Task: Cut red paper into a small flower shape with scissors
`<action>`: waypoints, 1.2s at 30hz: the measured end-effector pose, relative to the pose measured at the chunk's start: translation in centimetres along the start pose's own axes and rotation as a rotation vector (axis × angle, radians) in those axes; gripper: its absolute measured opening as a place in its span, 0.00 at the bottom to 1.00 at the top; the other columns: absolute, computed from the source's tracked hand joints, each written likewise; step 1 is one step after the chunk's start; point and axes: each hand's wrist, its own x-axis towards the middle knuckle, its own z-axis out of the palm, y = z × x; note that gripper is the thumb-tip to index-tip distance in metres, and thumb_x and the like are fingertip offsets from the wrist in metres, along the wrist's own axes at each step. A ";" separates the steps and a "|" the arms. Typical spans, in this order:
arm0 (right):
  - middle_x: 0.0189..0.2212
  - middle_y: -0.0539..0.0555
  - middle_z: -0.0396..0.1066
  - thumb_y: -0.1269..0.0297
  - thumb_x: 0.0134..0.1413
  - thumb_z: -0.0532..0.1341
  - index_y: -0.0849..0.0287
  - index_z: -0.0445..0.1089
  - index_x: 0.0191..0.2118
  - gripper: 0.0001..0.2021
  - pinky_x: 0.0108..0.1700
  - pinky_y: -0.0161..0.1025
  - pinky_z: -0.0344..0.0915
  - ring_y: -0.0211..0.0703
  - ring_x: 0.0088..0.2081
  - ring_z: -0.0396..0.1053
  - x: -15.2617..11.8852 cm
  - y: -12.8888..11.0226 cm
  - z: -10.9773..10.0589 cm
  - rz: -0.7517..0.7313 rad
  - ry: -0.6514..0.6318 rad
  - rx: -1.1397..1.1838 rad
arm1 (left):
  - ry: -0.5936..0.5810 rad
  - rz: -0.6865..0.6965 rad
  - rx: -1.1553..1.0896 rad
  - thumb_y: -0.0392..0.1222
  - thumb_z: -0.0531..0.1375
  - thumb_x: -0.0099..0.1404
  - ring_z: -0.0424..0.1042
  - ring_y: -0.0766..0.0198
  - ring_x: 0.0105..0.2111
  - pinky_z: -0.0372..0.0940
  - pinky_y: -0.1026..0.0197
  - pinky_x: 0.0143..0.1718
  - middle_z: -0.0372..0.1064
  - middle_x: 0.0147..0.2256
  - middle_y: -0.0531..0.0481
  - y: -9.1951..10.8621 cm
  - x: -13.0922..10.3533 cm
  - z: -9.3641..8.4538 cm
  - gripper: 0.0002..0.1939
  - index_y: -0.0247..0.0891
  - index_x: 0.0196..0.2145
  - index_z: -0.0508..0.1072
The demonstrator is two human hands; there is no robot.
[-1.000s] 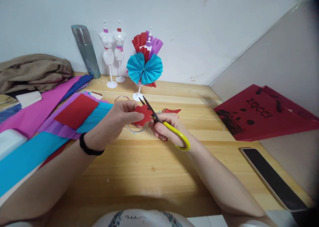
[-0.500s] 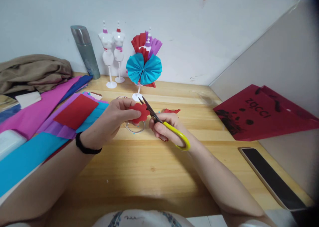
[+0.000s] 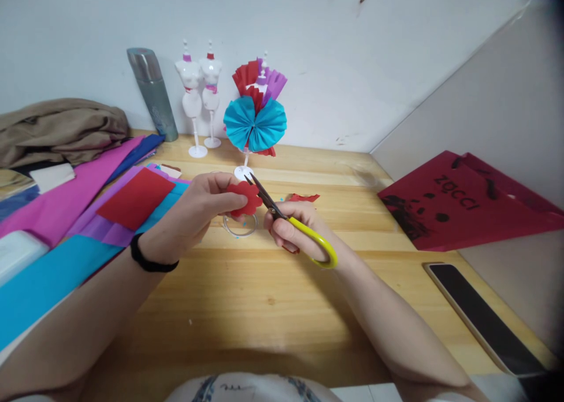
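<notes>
Between the thumb and fingers of my left hand is a red paper flower with a scalloped edge. My right hand grips a pair of scissors with yellow handles and dark blades. The blades are slightly parted and lie at the flower's right edge. Whether they touch the paper I cannot tell. Below the flower a silvery ring, perhaps a roll of tape or wire, rests on the wooden table. A red paper scrap lies behind my right hand.
At the back stand two white mannequins and one dressed in pleated blue, red and purple paper. A flask leans near the wall. Coloured paper sheets cover the left side. A red bag and a phone are right.
The flower and my left hand have shifted slightly left, away from the scissors' pivot. The scissors stay nearly in place, with their blades still a little apart.
</notes>
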 end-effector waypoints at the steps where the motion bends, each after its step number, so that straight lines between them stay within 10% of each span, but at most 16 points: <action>1: 0.19 0.45 0.65 0.28 0.59 0.69 0.57 0.72 0.32 0.31 0.22 0.34 0.53 0.34 0.20 0.57 0.0 0.0 0.0 0.004 -0.001 0.000 | -0.001 0.000 -0.001 0.36 0.73 0.47 0.72 0.68 0.23 0.68 0.66 0.27 0.78 0.23 0.51 0.0 0.0 0.0 0.03 0.37 0.24 0.84; 36: 0.19 0.44 0.63 0.38 0.58 0.74 0.55 0.72 0.30 0.25 0.23 0.34 0.56 0.35 0.21 0.59 -0.1 -0.8 0.0 0.000 -0.038 -0.003 | 0.028 0.038 0.063 0.38 0.73 0.51 0.73 0.64 0.26 0.70 0.64 0.30 0.80 0.27 0.48 0.7 0.3 -1.1 0.05 0.37 0.24 0.81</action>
